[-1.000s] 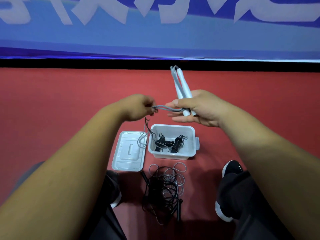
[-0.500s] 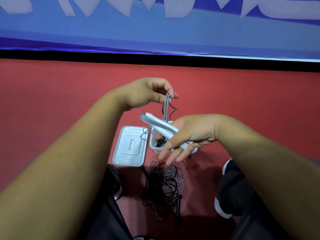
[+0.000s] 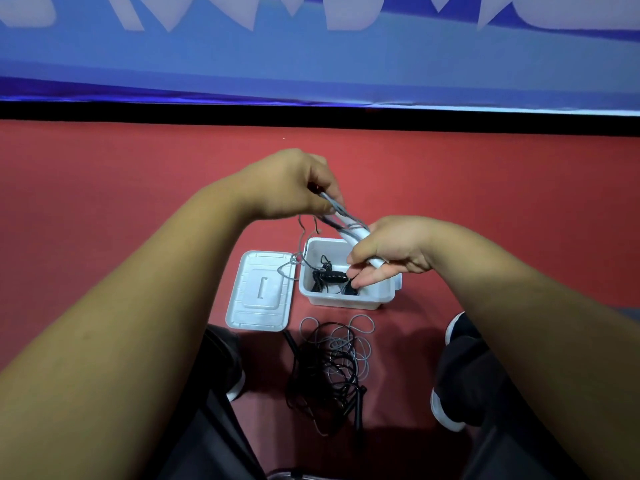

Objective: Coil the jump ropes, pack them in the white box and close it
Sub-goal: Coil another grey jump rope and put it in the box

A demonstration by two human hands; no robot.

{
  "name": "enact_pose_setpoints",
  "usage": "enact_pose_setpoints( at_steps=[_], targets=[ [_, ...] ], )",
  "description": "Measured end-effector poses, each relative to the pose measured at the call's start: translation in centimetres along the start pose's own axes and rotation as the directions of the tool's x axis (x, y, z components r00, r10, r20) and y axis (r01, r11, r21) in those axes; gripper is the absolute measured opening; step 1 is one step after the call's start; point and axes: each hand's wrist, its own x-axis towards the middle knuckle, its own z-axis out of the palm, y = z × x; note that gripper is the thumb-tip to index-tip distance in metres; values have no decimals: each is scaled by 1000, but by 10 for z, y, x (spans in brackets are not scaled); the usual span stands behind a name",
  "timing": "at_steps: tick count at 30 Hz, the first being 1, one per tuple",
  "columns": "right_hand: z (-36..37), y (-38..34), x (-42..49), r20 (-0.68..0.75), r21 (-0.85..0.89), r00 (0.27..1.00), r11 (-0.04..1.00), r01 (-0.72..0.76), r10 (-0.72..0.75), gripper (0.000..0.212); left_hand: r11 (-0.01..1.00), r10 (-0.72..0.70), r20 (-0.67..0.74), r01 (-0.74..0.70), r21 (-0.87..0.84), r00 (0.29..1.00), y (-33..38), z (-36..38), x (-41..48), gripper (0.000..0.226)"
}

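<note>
Left hand (image 3: 291, 187): up over the far-left corner of the box, fingers curled, pinching the grey cord (image 3: 331, 205) against the top end of the handles.
Right hand (image 3: 393, 251): thumb and upper fingers wrapped tight round the lower end of the handles, with the lower fingers sticking out straight above the open box.
White handles (image 3: 349, 227): two of them, held together as a pair and tilted, with the top end at the left hand's pinch and the bottom end poking out under the right fist.
Cord below the pinch: strands drop away, and a grey loop hangs across the box's left rim and onto the right edge of the lid.
White box (image 3: 346, 301): on the red floor (image 3: 138, 202), open, directly below both hands – a coiled black rope (image 3: 329, 277) already lies inside.
Lid (image 3: 259, 289): flat on the floor, right beside the box on its left; whether they touch, I cannot tell.
Loose pile (image 3: 332, 365): black and grey ropes in a tangle on the floor, on the near side of the box, between the two shoes.
Shoes: black with white soles – left shoe (image 3: 233, 379), right shoe (image 3: 450, 396).
Backdrop: blue banner (image 3: 311, 64) with large pale lettering, above a black strip.
</note>
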Motion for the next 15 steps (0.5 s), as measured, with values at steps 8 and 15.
enact_pose_setpoints(
  at_steps=[8,15],
  targets=[
    [-4,-14,-3,-153,322,985,939,125,-79,29,946,-294,116,272,174,949,-17,15,2,5],
    [-2,-19,-9,-78,402,972,885,235,-222,20,872,-478,106,486,-66,872,-23,34,9,17]
  ],
)
